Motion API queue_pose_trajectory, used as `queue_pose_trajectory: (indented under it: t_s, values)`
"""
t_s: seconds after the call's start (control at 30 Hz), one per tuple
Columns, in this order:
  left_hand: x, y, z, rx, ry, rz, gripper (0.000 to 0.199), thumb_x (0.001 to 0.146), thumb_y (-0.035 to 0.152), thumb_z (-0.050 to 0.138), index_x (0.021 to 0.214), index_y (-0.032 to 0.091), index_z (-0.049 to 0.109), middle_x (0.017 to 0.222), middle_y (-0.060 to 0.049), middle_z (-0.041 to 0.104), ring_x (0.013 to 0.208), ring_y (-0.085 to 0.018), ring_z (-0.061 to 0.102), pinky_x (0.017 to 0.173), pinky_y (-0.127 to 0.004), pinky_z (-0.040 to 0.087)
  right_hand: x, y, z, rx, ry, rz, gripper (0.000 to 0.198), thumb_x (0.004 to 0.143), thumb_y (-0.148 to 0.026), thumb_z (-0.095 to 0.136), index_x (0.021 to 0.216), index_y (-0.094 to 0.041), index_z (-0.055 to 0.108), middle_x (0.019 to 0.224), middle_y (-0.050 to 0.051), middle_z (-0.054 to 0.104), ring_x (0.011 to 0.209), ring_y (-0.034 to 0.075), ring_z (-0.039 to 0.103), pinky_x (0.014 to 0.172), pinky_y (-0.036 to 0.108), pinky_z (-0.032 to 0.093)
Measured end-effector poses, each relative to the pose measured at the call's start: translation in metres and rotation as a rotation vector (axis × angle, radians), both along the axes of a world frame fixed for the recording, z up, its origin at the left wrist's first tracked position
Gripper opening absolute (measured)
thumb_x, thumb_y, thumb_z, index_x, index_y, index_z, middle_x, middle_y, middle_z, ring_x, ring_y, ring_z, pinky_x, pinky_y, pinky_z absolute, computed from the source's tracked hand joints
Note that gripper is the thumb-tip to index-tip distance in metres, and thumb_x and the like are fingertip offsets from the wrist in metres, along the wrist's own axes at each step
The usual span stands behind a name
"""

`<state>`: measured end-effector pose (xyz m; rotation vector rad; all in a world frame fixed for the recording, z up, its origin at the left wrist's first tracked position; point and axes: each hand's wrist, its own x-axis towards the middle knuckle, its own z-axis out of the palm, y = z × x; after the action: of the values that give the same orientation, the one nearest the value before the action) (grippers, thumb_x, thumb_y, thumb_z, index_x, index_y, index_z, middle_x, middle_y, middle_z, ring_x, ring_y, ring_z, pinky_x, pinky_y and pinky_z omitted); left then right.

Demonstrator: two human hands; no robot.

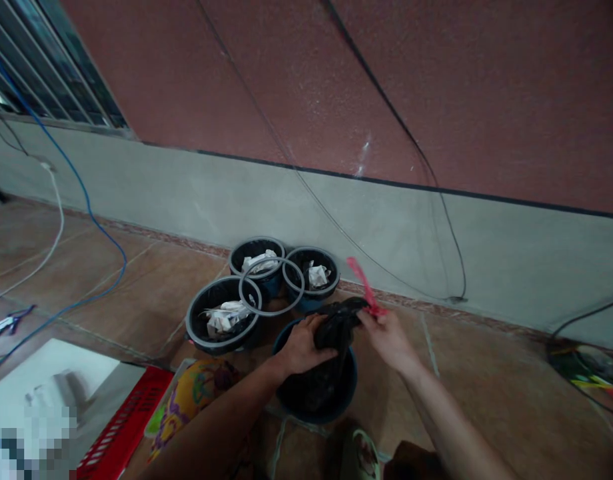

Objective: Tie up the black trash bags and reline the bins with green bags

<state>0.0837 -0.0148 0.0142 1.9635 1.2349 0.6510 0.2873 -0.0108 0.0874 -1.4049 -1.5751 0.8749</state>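
A black plastic bag (339,327) stands gathered up out of a dark blue bin (353,390) on the floor in front of me. My left hand (304,347) is wrapped round the bunched bag, thumb on the near side. At the bag's twisted neck, my right hand (386,339) pinches a pink tie (362,281), whose loose end sticks up toward the wall. What the bag contains is hidden. Just beyond, a loose grey ring (271,313) leans across the neighbouring bins.
Three lined bins (191,325) with grey rims hold crumpled white paper. To the left lie a red basket (131,413), a white board (96,360), patterned cloth (196,393) and a blue cable (121,257). The wall (211,193) runs behind; tangled items (586,367) sit right.
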Motion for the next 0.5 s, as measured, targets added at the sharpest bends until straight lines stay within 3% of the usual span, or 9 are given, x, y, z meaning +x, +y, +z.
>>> queue_pose_trajectory:
  t_s: [0.13,0.27,0.37,0.43,0.5]
  values:
    - [0.001,0.003,0.020,0.099,-0.183,0.034,0.089,0.078,0.052,0.072,0.151,0.017,0.036,0.154,-0.017,0.041,0.144,-0.032,0.037,0.121,-0.050,0.029,0.026,0.024,0.065,0.097,0.212,-0.043,0.031,0.084,-0.050,0.064,0.086,-0.019,0.061,0.078,0.000,0.063,0.073,0.014,0.061,0.065,0.025,0.054]
    - [0.002,0.006,0.016,0.076,-0.221,0.041,0.090,0.082,0.052,0.068,0.155,0.017,0.028,0.156,-0.016,0.038,0.146,-0.032,0.035,0.122,-0.051,0.028,0.042,0.049,0.107,0.183,0.268,-0.062,0.033,0.079,-0.051,0.069,0.085,-0.020,0.060,0.086,0.000,0.064,0.078,0.015,0.063,0.066,0.027,0.057]
    - [0.005,0.007,0.007,0.017,-0.139,0.042,0.090,0.082,0.053,0.068,0.154,0.014,0.030,0.158,-0.019,0.036,0.148,-0.033,0.031,0.122,-0.052,0.027,0.056,0.067,0.108,0.219,0.226,-0.100,0.029,0.080,-0.049,0.067,0.083,-0.021,0.060,0.085,0.000,0.064,0.079,0.015,0.062,0.066,0.028,0.057]
    - [0.008,0.008,0.002,-0.026,-0.076,0.056,0.089,0.081,0.050,0.069,0.152,0.012,0.033,0.157,-0.021,0.036,0.148,-0.034,0.031,0.122,-0.052,0.027,0.067,0.084,0.092,0.208,0.177,-0.127,0.028,0.080,-0.048,0.066,0.082,-0.020,0.061,0.081,0.001,0.064,0.076,0.016,0.061,0.066,0.029,0.056]
    - [0.010,0.007,-0.004,-0.052,-0.031,0.077,0.084,0.081,0.046,0.068,0.151,0.012,0.036,0.156,-0.021,0.038,0.147,-0.033,0.033,0.121,-0.051,0.029,0.079,0.103,0.062,0.178,0.118,-0.145,0.028,0.077,-0.047,0.065,0.079,-0.020,0.060,0.075,0.000,0.063,0.071,0.016,0.058,0.065,0.030,0.054]
